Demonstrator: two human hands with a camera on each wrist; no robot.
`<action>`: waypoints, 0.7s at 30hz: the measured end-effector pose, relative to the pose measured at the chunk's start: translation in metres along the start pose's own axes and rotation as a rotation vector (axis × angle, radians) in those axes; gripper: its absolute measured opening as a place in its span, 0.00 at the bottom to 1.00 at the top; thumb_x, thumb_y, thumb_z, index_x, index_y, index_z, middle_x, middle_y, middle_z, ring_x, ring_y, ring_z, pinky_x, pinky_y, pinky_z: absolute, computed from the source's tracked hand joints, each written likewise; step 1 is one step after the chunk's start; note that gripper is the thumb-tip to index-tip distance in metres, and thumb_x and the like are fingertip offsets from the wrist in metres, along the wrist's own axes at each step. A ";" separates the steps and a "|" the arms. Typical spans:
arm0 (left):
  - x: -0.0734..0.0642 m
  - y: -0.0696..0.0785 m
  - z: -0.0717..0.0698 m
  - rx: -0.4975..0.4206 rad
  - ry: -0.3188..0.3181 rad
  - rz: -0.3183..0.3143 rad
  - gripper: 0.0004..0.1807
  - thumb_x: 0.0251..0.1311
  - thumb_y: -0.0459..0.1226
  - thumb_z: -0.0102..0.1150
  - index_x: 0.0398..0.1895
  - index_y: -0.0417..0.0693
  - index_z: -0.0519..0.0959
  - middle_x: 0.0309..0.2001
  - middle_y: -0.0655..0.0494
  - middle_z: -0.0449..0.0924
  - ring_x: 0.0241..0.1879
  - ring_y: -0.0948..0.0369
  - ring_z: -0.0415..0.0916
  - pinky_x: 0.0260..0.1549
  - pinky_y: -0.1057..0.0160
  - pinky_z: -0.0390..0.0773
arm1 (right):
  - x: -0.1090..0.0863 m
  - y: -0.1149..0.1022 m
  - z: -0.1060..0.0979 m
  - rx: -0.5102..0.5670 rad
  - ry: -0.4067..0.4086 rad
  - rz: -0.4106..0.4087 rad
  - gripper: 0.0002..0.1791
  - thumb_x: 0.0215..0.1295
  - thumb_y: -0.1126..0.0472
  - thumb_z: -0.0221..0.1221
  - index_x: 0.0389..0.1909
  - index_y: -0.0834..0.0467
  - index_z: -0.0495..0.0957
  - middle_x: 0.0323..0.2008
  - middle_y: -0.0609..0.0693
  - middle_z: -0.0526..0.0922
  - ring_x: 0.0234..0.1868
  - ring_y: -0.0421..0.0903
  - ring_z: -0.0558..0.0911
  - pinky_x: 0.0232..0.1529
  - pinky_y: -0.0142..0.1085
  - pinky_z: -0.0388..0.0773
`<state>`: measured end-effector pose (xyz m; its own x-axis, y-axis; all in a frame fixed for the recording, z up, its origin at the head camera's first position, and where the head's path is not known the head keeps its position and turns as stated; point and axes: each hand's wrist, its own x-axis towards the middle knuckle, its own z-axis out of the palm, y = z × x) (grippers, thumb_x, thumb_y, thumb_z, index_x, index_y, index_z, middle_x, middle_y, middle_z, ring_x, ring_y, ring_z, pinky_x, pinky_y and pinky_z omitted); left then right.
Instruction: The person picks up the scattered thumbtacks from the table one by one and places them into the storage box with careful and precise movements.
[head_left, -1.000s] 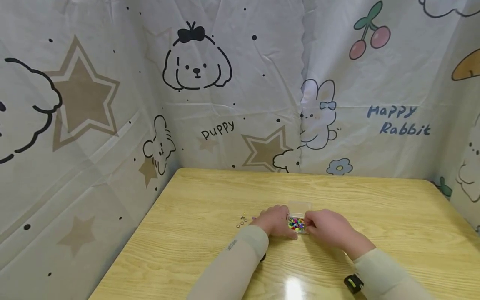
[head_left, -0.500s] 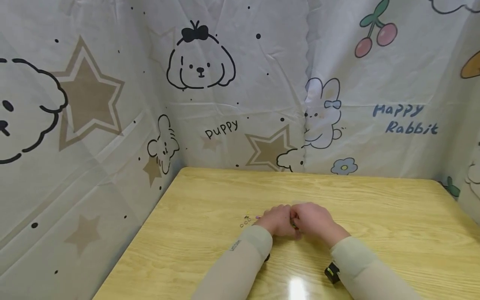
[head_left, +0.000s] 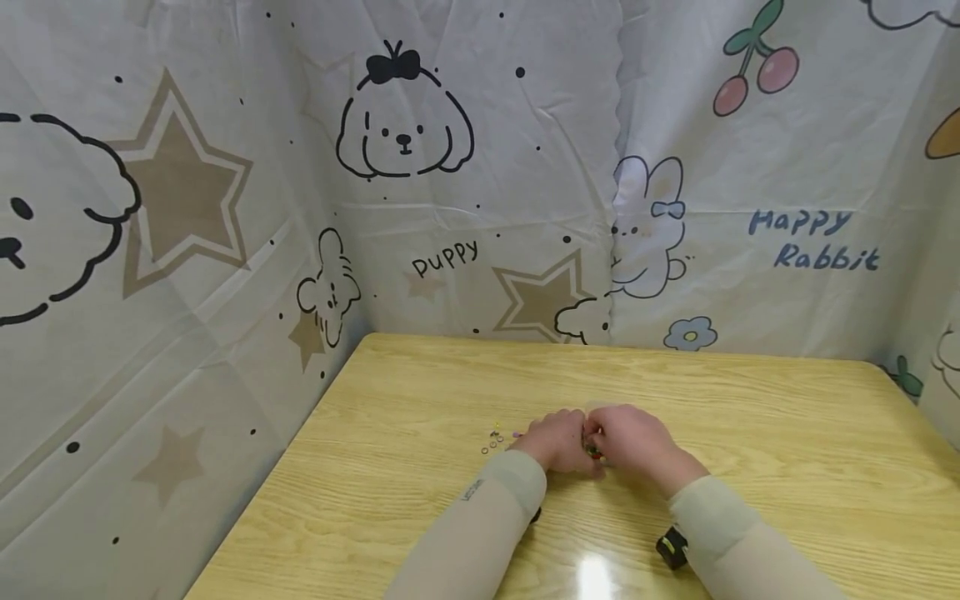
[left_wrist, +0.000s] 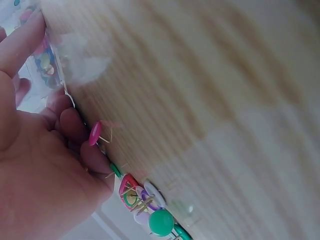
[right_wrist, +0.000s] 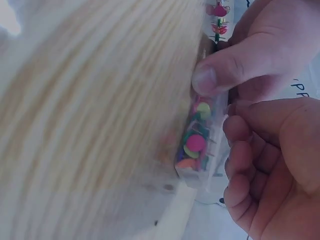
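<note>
A small clear plastic box of colourful thumbtacks stands on the table. My left hand grips it at its left, the thumb along the near side in the right wrist view. The open lid shows faintly behind my right hand. That hand is bent over the box, thumb and index fingertips together right at its rim; I cannot tell whether they pinch a tack. Beside my left hand's fingers lies a pink thumbtack, with several more, among them a green thumbtack, farther off.
Left of my hands, several small items lie loose on the wooden table. A patterned cloth hangs behind and at the sides. Black straps sit at both wrists, the right strap showing more.
My right hand has moved left from the box's right side to over it, covering most of the box. The left hand keeps its grip. The head view has shifted slightly.
</note>
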<state>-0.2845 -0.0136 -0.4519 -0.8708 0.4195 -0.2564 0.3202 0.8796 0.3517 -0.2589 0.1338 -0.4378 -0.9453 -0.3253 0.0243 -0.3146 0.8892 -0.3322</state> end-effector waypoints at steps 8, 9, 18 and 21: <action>0.000 0.003 0.000 0.041 -0.022 -0.006 0.28 0.48 0.60 0.76 0.39 0.56 0.73 0.31 0.63 0.73 0.32 0.61 0.72 0.42 0.55 0.74 | -0.028 0.016 -0.025 -0.002 0.029 -0.012 0.05 0.69 0.61 0.61 0.32 0.49 0.82 0.26 0.39 0.78 0.25 0.40 0.72 0.29 0.40 0.73; 0.000 0.003 0.000 0.033 -0.023 -0.009 0.29 0.48 0.60 0.77 0.41 0.56 0.74 0.32 0.63 0.74 0.32 0.61 0.72 0.42 0.55 0.74 | -0.033 0.020 -0.028 -0.005 0.028 -0.006 0.05 0.69 0.60 0.61 0.32 0.49 0.82 0.26 0.39 0.78 0.25 0.40 0.72 0.29 0.40 0.72; -0.003 0.001 -0.002 0.020 -0.014 0.002 0.29 0.48 0.59 0.77 0.44 0.55 0.74 0.34 0.64 0.74 0.35 0.61 0.71 0.46 0.56 0.72 | -0.081 0.061 -0.044 0.006 -0.131 0.066 0.03 0.64 0.62 0.63 0.34 0.49 0.79 0.27 0.41 0.74 0.27 0.42 0.70 0.30 0.41 0.69; -0.003 -0.001 -0.002 0.024 -0.015 0.002 0.29 0.47 0.59 0.77 0.42 0.55 0.74 0.34 0.63 0.73 0.34 0.61 0.71 0.46 0.56 0.73 | -0.090 0.072 -0.042 0.050 -0.206 0.088 0.07 0.59 0.66 0.64 0.32 0.51 0.77 0.28 0.43 0.75 0.28 0.44 0.71 0.32 0.42 0.69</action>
<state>-0.2827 -0.0161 -0.4493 -0.8645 0.4245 -0.2690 0.3309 0.8837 0.3309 -0.1997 0.2401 -0.4245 -0.9296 -0.3107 -0.1983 -0.2223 0.9017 -0.3707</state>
